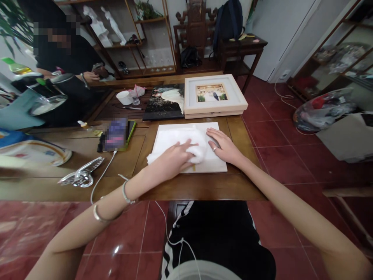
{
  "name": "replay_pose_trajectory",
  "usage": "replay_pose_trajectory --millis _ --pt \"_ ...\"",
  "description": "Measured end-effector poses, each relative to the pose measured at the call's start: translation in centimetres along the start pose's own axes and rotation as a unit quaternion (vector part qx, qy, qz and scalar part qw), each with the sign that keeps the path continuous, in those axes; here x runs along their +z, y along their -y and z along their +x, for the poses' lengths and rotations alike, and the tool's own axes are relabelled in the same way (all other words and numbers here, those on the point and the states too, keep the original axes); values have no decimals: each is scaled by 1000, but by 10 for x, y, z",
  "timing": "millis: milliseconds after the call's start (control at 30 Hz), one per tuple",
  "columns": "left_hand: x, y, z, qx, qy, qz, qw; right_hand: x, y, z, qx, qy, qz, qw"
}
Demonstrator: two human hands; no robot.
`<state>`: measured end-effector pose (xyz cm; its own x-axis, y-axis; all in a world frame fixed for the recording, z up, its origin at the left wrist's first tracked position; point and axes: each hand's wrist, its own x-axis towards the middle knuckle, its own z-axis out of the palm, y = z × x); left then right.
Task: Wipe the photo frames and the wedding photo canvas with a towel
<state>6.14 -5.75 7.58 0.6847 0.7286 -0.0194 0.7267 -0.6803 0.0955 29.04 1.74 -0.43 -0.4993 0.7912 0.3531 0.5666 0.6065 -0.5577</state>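
Note:
A flat white board lies on the wooden table before me. Spread over much of it is a soft white sheet of fluffy padding, bunched on its left side. My left hand presses down on this padding, fingers stretched and apart. Its fingertips sink partly into the white material and are hard to make out. On the board's right part rests my right hand, laid flat with the thumb spread and a ring on one finger. A grey patch shows between its thumb and fingers, perhaps a shadow.
Behind the board are a framed photo box and a dark picture panel. To the left lie a phone with a white cable and a silver clip. Another person is at the far left.

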Motion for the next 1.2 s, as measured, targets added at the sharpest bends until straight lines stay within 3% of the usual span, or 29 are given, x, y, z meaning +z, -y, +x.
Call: replay_pose_trajectory --millis 133,367,633,800,1000,1200 --pt "-4 20 19 -47 13 -17 999 0 0 -1 -6 2 -5 1000" --pt "-1 42 49 -46 -30 -22 998 1 -2 0 -8 5 -4 1000" --pt "5 40 76 -21 -55 10 998 -2 0 1 -26 3 6 1000" --pt "9 22 69 0 -57 66 996 -3 1 2 -41 3 19 999" --pt "2 7 45 16 -1 92 996 1 -4 0 -15 2 9 1000" --pt "12 -44 -2 62 -35 127 989 2 -2 1 2 -3 8 1000"
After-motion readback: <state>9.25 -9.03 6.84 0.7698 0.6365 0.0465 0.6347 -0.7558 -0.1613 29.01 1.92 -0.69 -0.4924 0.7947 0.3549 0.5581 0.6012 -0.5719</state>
